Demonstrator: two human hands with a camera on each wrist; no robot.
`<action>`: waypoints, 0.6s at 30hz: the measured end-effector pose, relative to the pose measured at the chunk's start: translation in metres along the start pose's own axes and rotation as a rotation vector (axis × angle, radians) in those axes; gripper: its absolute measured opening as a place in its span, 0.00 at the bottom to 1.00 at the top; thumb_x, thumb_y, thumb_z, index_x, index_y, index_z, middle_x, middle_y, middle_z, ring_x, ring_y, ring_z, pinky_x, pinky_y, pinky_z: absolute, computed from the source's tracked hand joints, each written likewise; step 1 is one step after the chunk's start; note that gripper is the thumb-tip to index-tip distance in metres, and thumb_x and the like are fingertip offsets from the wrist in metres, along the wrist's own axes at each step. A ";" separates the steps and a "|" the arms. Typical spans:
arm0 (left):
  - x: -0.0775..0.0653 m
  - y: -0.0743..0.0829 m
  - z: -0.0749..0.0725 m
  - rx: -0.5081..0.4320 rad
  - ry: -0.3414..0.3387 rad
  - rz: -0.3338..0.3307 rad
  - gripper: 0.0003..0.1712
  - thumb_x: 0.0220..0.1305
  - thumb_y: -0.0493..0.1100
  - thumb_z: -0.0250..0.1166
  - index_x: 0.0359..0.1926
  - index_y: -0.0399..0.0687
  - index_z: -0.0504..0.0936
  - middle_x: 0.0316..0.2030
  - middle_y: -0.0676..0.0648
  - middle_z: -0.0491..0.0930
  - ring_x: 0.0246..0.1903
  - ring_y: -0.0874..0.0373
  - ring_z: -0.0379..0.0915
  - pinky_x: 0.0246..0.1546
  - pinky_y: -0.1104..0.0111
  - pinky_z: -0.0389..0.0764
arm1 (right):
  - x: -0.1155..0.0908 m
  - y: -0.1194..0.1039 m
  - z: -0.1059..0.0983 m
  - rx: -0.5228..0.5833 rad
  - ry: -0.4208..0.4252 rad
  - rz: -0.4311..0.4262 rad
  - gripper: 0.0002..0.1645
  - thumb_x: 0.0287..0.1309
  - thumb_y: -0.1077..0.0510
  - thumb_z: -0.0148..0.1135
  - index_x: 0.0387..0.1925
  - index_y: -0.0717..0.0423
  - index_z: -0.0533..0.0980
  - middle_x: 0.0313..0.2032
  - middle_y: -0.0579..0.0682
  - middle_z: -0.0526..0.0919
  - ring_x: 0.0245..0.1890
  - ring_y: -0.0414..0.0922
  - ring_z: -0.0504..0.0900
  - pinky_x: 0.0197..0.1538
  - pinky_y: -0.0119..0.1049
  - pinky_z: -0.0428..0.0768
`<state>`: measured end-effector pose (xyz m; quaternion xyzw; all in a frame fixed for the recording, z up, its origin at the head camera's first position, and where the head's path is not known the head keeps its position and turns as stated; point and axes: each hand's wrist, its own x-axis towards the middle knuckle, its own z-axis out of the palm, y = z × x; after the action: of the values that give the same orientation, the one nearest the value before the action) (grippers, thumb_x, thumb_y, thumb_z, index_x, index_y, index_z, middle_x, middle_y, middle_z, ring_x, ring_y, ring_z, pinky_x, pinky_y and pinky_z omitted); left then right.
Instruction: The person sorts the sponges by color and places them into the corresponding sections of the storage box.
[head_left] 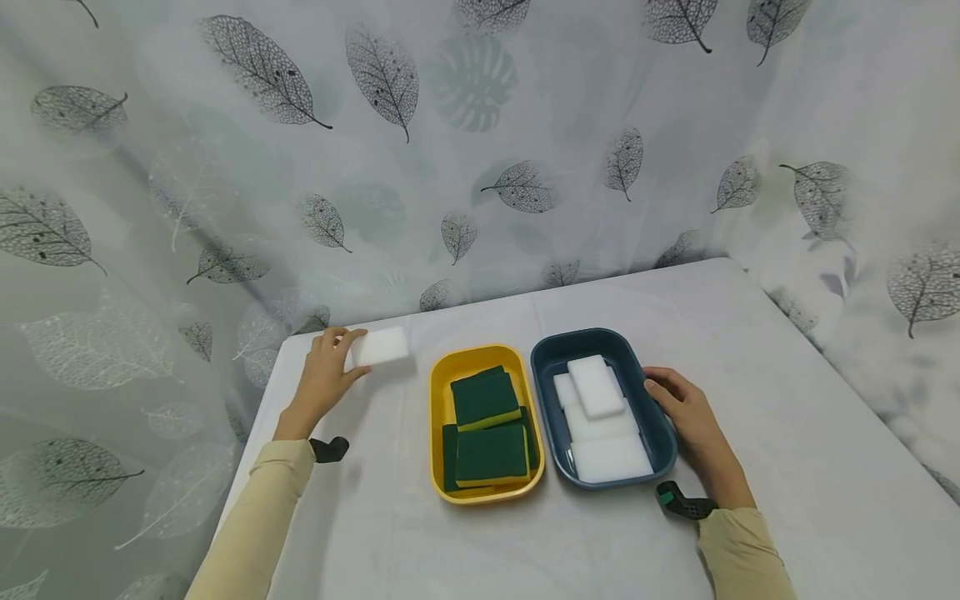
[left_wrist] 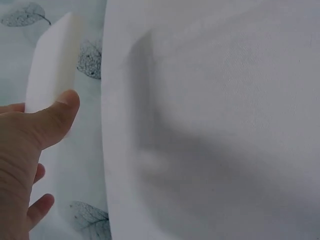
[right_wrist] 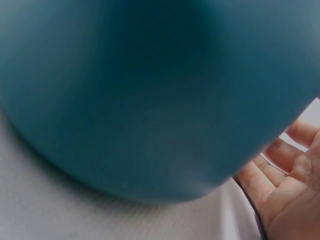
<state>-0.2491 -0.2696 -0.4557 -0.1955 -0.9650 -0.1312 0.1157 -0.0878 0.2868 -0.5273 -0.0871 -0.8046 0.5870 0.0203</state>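
Observation:
My left hand [head_left: 322, 382] pinches a white sponge block [head_left: 382, 346] above the far left part of the table. In the left wrist view the thumb presses one face of the sponge block [left_wrist: 52, 65], and two lower fingers stand free of it. Beside the right wall of the dark blue tray [head_left: 670, 442] is my right hand [head_left: 690, 417], its fingers reaching toward the tray side. The right wrist view shows relaxed fingers [right_wrist: 280, 155] against the tray's outer wall [right_wrist: 165, 130]; the tips are partly hidden. Several white sponge blocks [head_left: 611, 457] lie overlapping in that tray.
Left of the blue tray stands a yellow tray [head_left: 432, 425] with several green-and-yellow scouring sponges [head_left: 491, 454] stacked loosely. A white cloth covers the table [head_left: 480, 550]. A leaf-patterned curtain [head_left: 450, 208] hangs behind the table and along both sides.

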 end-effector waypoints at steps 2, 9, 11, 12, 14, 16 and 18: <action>0.002 0.005 -0.002 -0.003 0.000 0.013 0.40 0.60 0.44 0.78 0.70 0.45 0.72 0.61 0.30 0.70 0.60 0.29 0.67 0.57 0.36 0.71 | 0.000 0.000 0.000 0.002 0.002 -0.002 0.35 0.77 0.39 0.53 0.71 0.59 0.70 0.67 0.60 0.75 0.54 0.24 0.72 0.55 0.19 0.71; 0.005 0.027 -0.008 -0.006 0.040 0.096 0.41 0.58 0.42 0.80 0.70 0.46 0.73 0.61 0.31 0.71 0.59 0.32 0.69 0.56 0.38 0.73 | 0.001 0.002 0.001 0.015 0.011 0.005 0.35 0.77 0.38 0.53 0.70 0.59 0.70 0.62 0.49 0.78 0.54 0.25 0.73 0.55 0.18 0.72; 0.006 0.034 -0.011 -0.009 0.042 0.121 0.41 0.58 0.41 0.80 0.70 0.46 0.73 0.62 0.32 0.71 0.58 0.34 0.70 0.56 0.39 0.74 | 0.001 0.002 0.001 0.014 0.011 0.012 0.35 0.77 0.39 0.53 0.71 0.58 0.70 0.62 0.49 0.78 0.53 0.25 0.73 0.55 0.19 0.72; 0.006 0.038 -0.012 -0.011 0.044 0.132 0.41 0.57 0.41 0.80 0.70 0.47 0.73 0.62 0.32 0.70 0.57 0.34 0.70 0.56 0.40 0.74 | 0.002 0.002 0.000 0.012 0.012 0.010 0.34 0.77 0.39 0.53 0.71 0.58 0.70 0.61 0.48 0.78 0.53 0.25 0.73 0.55 0.18 0.72; 0.007 0.046 -0.015 -0.018 0.044 0.152 0.41 0.57 0.40 0.80 0.70 0.47 0.73 0.63 0.33 0.70 0.57 0.36 0.71 0.56 0.41 0.74 | 0.002 0.002 0.000 0.003 0.015 0.009 0.34 0.78 0.40 0.53 0.71 0.58 0.70 0.62 0.49 0.78 0.53 0.24 0.73 0.55 0.18 0.72; 0.008 0.053 -0.017 -0.021 0.047 0.174 0.41 0.56 0.39 0.80 0.70 0.48 0.74 0.63 0.35 0.71 0.57 0.37 0.71 0.55 0.42 0.75 | 0.002 0.001 0.000 -0.001 0.016 0.012 0.33 0.78 0.40 0.53 0.71 0.57 0.71 0.62 0.50 0.78 0.52 0.23 0.73 0.55 0.18 0.72; 0.009 0.061 -0.019 -0.023 0.049 0.195 0.41 0.55 0.37 0.81 0.70 0.48 0.74 0.63 0.36 0.71 0.56 0.38 0.72 0.55 0.43 0.75 | 0.002 0.000 0.000 -0.006 0.021 0.005 0.33 0.78 0.41 0.53 0.71 0.58 0.71 0.62 0.51 0.79 0.51 0.23 0.73 0.54 0.18 0.73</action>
<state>-0.2290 -0.2176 -0.4230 -0.2864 -0.9367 -0.1352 0.1492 -0.0900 0.2874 -0.5279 -0.0952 -0.8058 0.5838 0.0269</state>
